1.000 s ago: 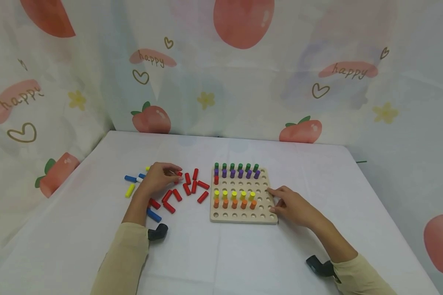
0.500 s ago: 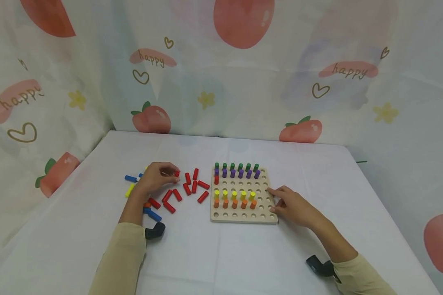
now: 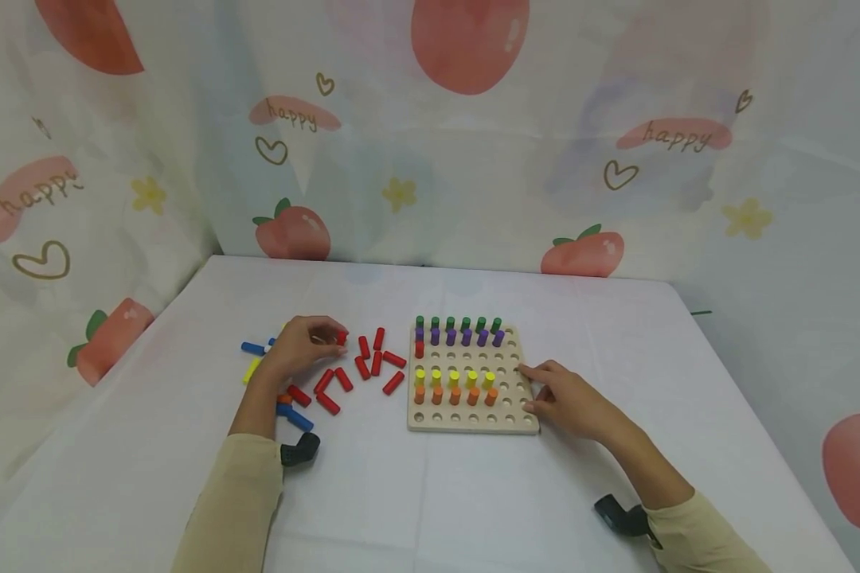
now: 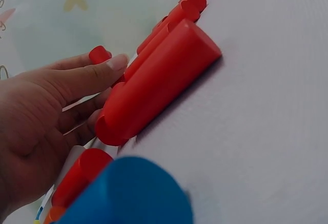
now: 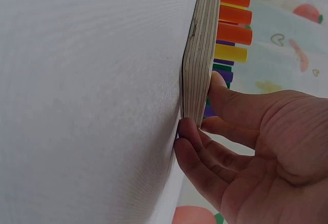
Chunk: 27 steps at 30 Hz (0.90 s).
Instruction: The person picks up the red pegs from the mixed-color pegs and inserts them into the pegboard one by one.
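My left hand (image 3: 304,347) pinches a red peg (image 3: 341,338) between thumb and index finger, above the scattered pegs on the left. In the left wrist view this red peg (image 4: 100,55) stands roughly upright behind the thumb. A wooden pegboard (image 3: 466,426) lies flat to the right, with rows of green, purple, yellow and orange pegs and a single red peg (image 3: 419,349) at the left end of its third row. My right hand (image 3: 569,400) grips the board's right edge; in the right wrist view the thumb is on top and fingertips touch the side.
Several loose red pegs (image 3: 361,367) lie between my left hand and the board. Blue pegs (image 3: 299,419), an orange peg (image 3: 284,399) and a yellow peg (image 3: 252,369) lie around my left forearm. A patterned curtain (image 3: 473,199) stands behind the white table (image 3: 373,501).
My left hand has drawn slightly left and taken the red peg up between its fingertips, turning it more upright. The right hand and the board have stayed in place.
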Motion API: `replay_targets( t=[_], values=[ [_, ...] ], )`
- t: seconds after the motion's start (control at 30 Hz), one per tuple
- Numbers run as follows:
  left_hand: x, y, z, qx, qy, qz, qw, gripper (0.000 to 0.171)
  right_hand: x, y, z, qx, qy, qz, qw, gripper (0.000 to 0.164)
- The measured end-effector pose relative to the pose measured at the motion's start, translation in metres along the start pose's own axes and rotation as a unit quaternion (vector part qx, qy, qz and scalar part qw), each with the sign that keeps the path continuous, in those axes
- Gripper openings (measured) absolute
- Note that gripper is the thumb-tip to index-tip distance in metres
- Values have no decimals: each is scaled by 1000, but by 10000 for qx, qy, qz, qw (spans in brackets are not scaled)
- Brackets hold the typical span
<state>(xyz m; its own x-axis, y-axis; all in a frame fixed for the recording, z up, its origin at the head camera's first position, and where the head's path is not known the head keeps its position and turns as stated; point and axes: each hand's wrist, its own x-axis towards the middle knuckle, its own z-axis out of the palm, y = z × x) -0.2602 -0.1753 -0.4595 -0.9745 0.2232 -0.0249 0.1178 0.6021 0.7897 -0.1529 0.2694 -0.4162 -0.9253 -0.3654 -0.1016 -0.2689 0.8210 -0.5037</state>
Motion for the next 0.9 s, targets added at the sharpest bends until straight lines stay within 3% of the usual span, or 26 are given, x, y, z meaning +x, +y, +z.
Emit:
replay_targets(
  t=[0.4, 0.9],
  values=[
    [2, 9, 5, -29, -101, 29, 9999, 31, -1, 3, 0, -21, -7, 29, 10000, 59],
    [-2, 27, 2, -131, -159, 464, 9987, 33, -2, 0, -1, 11, -37, 97, 9999, 60]
  ],
)
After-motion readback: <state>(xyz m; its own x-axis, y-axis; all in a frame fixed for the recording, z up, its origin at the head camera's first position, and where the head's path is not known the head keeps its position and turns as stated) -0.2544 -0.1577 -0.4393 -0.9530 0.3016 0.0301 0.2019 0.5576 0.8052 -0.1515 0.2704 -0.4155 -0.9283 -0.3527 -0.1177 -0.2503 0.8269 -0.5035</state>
